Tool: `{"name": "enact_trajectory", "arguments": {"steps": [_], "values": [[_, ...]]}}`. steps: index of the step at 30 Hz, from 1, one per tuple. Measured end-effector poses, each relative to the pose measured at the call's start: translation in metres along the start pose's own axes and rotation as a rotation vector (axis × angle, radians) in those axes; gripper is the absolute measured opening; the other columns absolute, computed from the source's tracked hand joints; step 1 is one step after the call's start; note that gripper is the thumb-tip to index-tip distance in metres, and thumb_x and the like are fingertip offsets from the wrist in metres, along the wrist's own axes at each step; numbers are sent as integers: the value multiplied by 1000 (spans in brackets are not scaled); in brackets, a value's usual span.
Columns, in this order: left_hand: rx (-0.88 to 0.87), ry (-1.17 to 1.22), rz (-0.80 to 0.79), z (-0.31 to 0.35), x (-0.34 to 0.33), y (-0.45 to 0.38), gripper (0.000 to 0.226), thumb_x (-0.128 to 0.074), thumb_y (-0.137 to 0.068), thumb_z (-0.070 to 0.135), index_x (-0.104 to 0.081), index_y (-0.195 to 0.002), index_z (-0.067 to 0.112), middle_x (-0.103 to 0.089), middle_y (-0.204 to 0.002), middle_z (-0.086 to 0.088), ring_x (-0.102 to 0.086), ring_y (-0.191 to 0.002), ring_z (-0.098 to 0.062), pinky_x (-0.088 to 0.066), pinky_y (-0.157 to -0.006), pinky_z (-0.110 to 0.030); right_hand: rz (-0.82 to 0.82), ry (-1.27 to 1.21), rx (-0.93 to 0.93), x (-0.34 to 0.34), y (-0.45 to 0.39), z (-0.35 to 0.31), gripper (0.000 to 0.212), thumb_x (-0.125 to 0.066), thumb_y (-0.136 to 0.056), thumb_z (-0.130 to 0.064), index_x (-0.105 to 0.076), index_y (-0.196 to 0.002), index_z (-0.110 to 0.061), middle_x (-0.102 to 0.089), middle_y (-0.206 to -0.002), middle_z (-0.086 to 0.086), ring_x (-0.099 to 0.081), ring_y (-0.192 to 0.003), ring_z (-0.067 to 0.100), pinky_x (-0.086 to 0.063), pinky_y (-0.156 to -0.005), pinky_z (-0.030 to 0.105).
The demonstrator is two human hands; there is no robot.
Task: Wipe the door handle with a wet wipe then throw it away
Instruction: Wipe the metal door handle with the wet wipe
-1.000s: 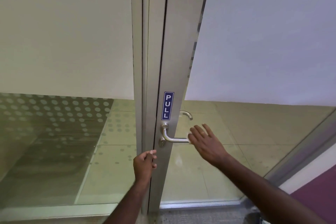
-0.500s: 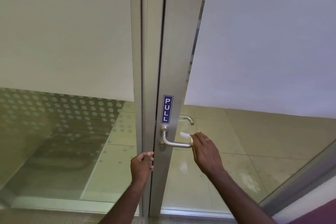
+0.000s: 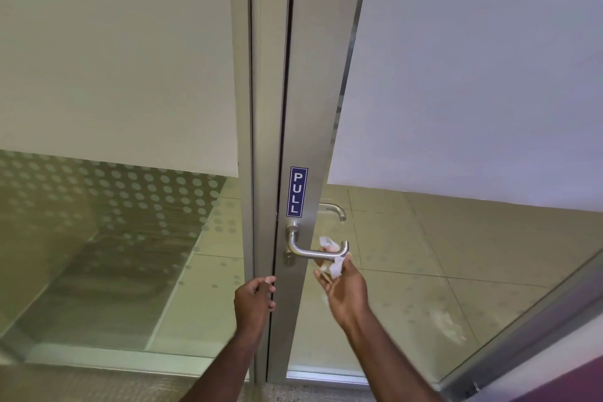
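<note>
I'm mid-wipe: my right hand (image 3: 342,284) cups the wet wipe (image 3: 336,263) around the outer end of the lever door handle (image 3: 310,253), fingers closed on it — my left hand (image 3: 254,300) grips the door edge (image 3: 272,271). Next I'd slide toward the lock plate.

The gap between the door handle (image 3: 315,250) lever and the metal door frame (image 3: 306,127) is narrow; the right hand (image 3: 342,284) with the wet wipe (image 3: 336,263) fills its outer end at 3 o'clock. The left hand (image 3: 254,299) blocks the door edge at 7 o'clock. Above the handle, at 12 o'clock, the PULL sign (image 3: 297,191) lies flat. Glass panels close off both sides.
</note>
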State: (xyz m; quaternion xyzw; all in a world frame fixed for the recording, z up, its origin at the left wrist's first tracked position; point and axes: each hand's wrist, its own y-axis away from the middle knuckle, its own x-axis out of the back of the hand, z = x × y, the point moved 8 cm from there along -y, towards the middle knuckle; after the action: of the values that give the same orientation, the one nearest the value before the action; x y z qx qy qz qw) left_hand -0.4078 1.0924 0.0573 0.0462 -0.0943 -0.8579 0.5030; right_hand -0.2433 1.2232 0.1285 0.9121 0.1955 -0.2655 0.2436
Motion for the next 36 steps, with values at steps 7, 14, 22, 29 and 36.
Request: {"name": "enact_trajectory", "arguments": {"steps": [7, 14, 22, 29, 36], "values": [[40, 6, 10, -13, 14, 5, 23, -61, -97, 10, -77, -80, 15, -67, -68, -7, -48, -38, -11, -46, -44, -27, 66, -355, -85, -59, 26, 61, 28, -33, -110, -25, -60, -113, -17, -64, -126, 10, -54, -128, 26, -33, -117, 53], [68, 91, 67, 8, 48, 6, 25, -58, -96, 6, -77, -80, 10, -74, -86, -23, -56, -47, -22, -56, -58, -42, -70, -79, -81, -118, 49, 64, 34, -39, -109, -22, -59, -135, -21, -64, -130, 2, -54, -132, 19, -39, -114, 47], [-307, 232, -164, 114, 62, 29, 53, -73, -87, 19, -60, -138, 28, -72, -114, 0, -68, -73, -16, -60, -66, -31, -276, 307, 74, -141, 81, -5, 38, -39, -108, -30, -61, -138, -23, -67, -134, -16, -59, -129, 5, -42, -111, 29], [-811, -153, -289, 190, 39, 68, 62, -82, -75, 21, -65, -134, 33, -60, -137, 13, -57, -130, -11, -47, -105, -18, -221, 669, 186, -127, 102, -17, 34, -49, -104, -43, -76, -116, -27, -78, -113, -10, -68, -113, 2, -44, -107, 29], [-716, -19, -349, 203, 11, 77, 12, -77, -82, 22, -76, -86, 34, -76, -82, 16, -72, -75, -6, -55, -66, -17, 2, 893, 439, -92, 121, -55, 56, -43, -98, -60, -82, -91, -20, -79, -85, 11, -74, -89, 27, -56, -89, 52]]}}
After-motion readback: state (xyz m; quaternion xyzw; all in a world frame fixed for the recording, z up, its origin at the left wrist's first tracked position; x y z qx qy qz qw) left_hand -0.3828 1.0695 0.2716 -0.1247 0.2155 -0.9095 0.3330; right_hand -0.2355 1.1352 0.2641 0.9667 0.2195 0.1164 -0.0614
